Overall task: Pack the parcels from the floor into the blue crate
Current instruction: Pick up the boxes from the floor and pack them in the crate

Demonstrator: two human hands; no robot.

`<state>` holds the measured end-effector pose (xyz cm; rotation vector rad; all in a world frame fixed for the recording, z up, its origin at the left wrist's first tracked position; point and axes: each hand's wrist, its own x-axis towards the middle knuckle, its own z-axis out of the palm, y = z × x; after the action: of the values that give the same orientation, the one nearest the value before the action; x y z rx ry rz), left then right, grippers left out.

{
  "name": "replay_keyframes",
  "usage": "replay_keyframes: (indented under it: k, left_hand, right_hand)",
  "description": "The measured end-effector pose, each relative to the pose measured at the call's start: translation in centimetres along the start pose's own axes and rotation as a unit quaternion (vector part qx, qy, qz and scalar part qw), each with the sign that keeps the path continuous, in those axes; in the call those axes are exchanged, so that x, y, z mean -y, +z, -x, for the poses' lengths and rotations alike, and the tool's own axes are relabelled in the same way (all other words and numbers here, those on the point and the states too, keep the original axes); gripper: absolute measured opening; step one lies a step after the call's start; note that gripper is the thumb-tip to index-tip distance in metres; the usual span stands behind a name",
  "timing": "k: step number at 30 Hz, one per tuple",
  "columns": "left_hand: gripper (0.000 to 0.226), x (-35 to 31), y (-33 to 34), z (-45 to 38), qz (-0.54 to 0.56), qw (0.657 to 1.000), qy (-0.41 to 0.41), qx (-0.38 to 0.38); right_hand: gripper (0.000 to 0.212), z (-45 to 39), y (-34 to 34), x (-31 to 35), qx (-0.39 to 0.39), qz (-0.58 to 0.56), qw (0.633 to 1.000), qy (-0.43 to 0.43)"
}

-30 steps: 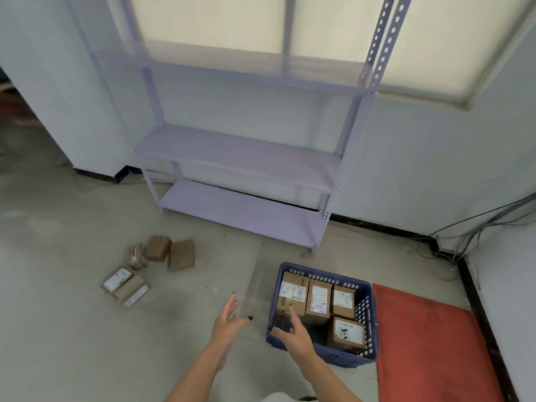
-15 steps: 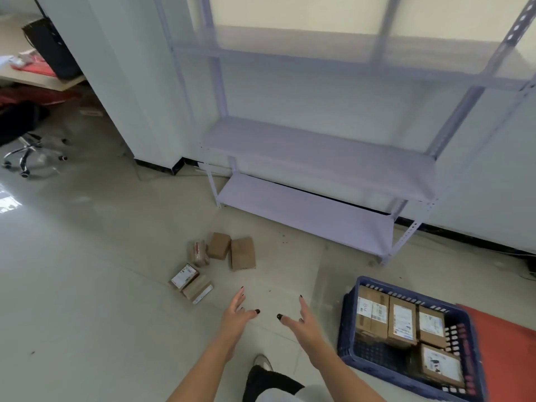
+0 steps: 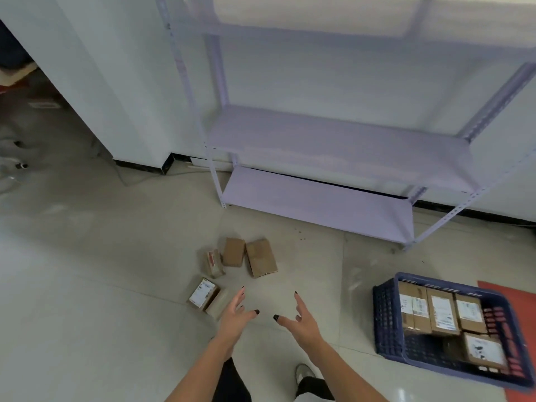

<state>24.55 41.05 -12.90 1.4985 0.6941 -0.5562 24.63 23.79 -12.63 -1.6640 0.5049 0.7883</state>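
Floor parcels; blue crate seemingly half-full.

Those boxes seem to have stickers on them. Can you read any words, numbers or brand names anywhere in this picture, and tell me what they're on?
Nothing can be read.
White labels on the parcels in the blue crate: dark print, too blurred to read.
White label on the labelled floor parcel: too small and blurred.
Red-marked tape on the taped floor parcel: not readable.
The plain brown parcels and the shelf rack: no text showing.
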Motion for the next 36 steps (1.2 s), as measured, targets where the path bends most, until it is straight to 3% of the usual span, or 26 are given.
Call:
replay_keyframes:
  k: [8, 14, 23, 30, 36]
  left_hand:
    - [0.068, 2.2, -9.5, -7.3, 0.032, 0.996, -0.073, 0.027]
    - [0.071, 7.5, -13.9, -14.6, 0.08, 0.985, -0.148, -0.033]
    - [0.071, 22.5, -18.6, -34.4, 0.12, 0.96, -0.224, -0.115]
    - [0.092, 33.5, -18.4, -46.0, 0.173, 0.934, -0.297, -0.097]
    - [0.053, 32.4, -17.2, -46.2, 0.252, 0.936, -0.237, -0.066]
  right_hand:
    - [0.084, -6.5, 11.7, 2.6, -0.03, -0.011, 0.998, 0.063]
    - [0.079, -15.4, 17.1, 1.1, -0.003, 0.009, 0.993, 0.118]
    - [0.081, -39.2, 24.2, -10.2, 0.021, 0.105, 0.985, 0.139]
    - [0.066, -54.3, 28.6, -20.1, 0.02, 0.215, 0.968, 0.129]
    - [0.051, -54.3, 28.4, -20.7, 0.002, 0.291, 0.949, 0.119]
